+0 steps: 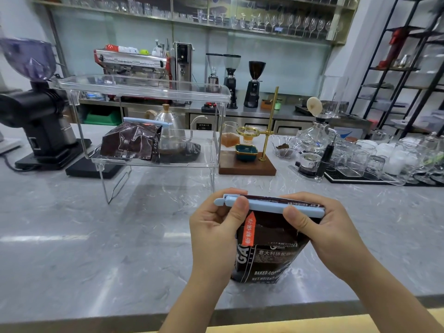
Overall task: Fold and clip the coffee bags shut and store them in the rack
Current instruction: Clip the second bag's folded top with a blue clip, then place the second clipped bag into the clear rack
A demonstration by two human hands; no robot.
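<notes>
A dark coffee bag [266, 251] stands upright on the grey marble counter [96, 236], in front of the clear plastic rack [144, 92] and a little to its right, close to the counter's near edge. Its top is folded over, and a pale blue clip [269, 205] lies across the fold from side to side.

Both hands are at that clip. The left hand [213, 227] grips the clip's left end, thumb pressed on the near face just inside the rounded hinge tip, the other fingers curled behind the bag. The right hand [322, 227] grips the right end the same way, thumb on the front of the bar, fingers wrapped over the top and behind. The bag sits between the two palms, its printed front facing the camera, an orange label running down from under the left thumb.

Whether the clip is fully snapped shut is hard to judge from this angle; the bar looks closed along its length.

On the rack's lower shelf lies a second dark bag [131, 141], crumpled, leaning toward the rack's left side, with another blue clip [146, 121] across its top. A black grinder [36, 116] stands left of the rack, and a wooden-based pour-over stand [249, 155] stands to the rack's right.
</notes>
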